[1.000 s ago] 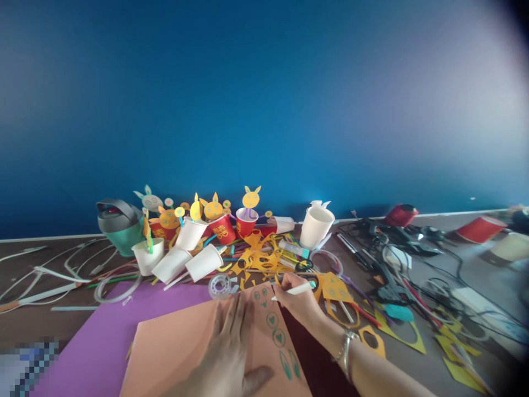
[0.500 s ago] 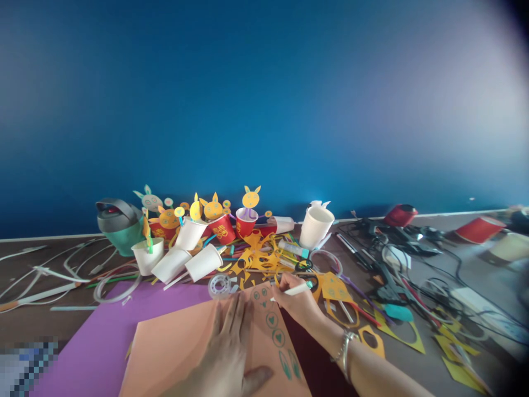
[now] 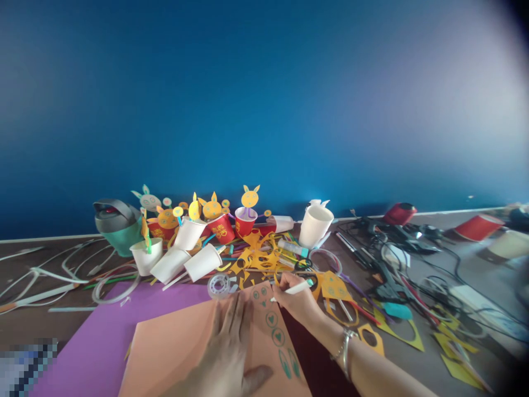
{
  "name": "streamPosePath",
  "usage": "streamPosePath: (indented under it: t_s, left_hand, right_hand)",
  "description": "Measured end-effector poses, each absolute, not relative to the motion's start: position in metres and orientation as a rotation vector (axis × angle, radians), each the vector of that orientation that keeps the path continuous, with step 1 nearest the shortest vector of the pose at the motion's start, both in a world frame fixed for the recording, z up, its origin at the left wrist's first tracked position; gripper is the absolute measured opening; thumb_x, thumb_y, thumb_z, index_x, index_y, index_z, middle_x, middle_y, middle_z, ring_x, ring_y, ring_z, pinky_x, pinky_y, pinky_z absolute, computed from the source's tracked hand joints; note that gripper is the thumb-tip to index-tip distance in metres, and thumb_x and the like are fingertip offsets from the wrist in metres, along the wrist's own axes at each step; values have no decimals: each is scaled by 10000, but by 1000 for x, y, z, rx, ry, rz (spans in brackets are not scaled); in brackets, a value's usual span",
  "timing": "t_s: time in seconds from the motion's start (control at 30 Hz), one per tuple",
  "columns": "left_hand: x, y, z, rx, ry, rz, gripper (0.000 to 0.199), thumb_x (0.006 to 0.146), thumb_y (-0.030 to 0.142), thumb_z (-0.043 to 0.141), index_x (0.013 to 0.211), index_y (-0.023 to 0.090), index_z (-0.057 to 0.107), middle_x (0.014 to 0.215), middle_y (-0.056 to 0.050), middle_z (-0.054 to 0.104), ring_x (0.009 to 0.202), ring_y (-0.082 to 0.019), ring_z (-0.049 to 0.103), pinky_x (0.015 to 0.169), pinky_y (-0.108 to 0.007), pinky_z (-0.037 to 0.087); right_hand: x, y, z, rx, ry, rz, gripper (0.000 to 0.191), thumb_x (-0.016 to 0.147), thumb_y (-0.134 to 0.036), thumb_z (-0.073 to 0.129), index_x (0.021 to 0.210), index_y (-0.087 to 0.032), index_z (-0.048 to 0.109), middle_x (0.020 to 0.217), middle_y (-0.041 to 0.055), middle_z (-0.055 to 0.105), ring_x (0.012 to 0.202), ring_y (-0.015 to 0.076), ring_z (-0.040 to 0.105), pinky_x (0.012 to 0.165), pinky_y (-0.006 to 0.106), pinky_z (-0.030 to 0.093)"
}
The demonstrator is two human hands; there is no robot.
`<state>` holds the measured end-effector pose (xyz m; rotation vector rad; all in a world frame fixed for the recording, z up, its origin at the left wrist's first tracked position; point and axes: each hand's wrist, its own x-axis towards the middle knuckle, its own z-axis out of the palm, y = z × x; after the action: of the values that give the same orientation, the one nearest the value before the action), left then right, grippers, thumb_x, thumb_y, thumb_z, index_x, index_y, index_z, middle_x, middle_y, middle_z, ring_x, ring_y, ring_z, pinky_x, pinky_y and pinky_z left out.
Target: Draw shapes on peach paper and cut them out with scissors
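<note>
My left hand (image 3: 231,344) lies flat with fingers spread on an orange sheet of paper (image 3: 165,347). Pinched in my right hand (image 3: 293,298) is a white marker (image 3: 298,288) with a green end, its tip at the sheet's upper right edge. Green drawings run down that side of the sheet: a small face (image 3: 261,296), two circles with hearts (image 3: 278,336) inside, and two long ear shapes (image 3: 285,364). Under the orange sheet shows purple paper (image 3: 86,347), with a dark red sheet (image 3: 312,358) on the right.
Behind the paper stand white cups (image 3: 190,234) and red cups (image 3: 246,225), several with paper rabbit figures. A tape roll (image 3: 219,286), yellow paper scraps (image 3: 260,256) and a glue stick (image 3: 293,247) lie close by. Cables and a black glue gun (image 3: 388,281) cover the right side.
The view has shifted very slightly. Both hands and the marker stay in nearly the same place, and the drawings look the same.
</note>
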<state>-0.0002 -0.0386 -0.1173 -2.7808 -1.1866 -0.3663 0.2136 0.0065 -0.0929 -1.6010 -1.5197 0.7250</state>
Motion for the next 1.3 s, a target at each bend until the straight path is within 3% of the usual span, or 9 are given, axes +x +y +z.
streamPosePath:
  t_s: [0.63, 0.73, 0.87, 1.03, 1.3]
  left_hand:
    - [-1, -39, -114, -2795, -1160, -317, 993, 803, 701, 386, 1474, 72, 14, 1473, -245, 272, 1348, -427, 242, 1027, -603, 245]
    - [-1, -39, -114, -2810, -1175, -306, 1002, 798, 694, 411, 1475, 78, 2, 1482, -240, 250, 1355, -420, 229, 1037, -597, 242]
    - [-1, -40, -116, -2834, -1214, -322, 1037, 782, 677, 462, 1473, 88, -38, 1494, -231, 222, 1370, -414, 189, 1040, -599, 244]
    - [2, -42, -117, -2865, -1302, -347, 1108, 735, 628, 562, 1469, 100, -78, 1508, -222, 187, 1378, -406, 167, 1056, -603, 219]
    - [5, -41, -107, -2897, -1326, -350, 1179, 702, 573, 633, 1456, 102, -142, 1505, -238, 182, 1375, -414, 169, 1043, -620, 241]
  right_hand:
    - [212, 7, -91, -1546, -1505, 730, 271, 646, -205, 536, 511, -221, 302, 466, -63, 372, 452, 91, 346, 436, 225, 240]
    - [214, 5, -90, -1467, -1379, 871, 265, 684, -204, 555, 530, -221, 339, 442, -61, 404, 432, 100, 387, 427, 225, 270]
    - [213, 0, -85, -1286, -1204, 1012, 307, 809, -355, 529, 593, -227, 352, 426, -78, 377, 397, 88, 350, 405, 216, 273]
    - [202, -5, -87, -1283, -1376, 1007, 240, 733, -266, 603, 612, -207, 404, 535, -61, 438, 473, 80, 382, 438, 197, 301]
    - [196, -1, -95, -1401, -1481, 924, 246, 719, -240, 585, 581, -210, 384, 515, -57, 433, 484, 87, 386, 433, 194, 304]
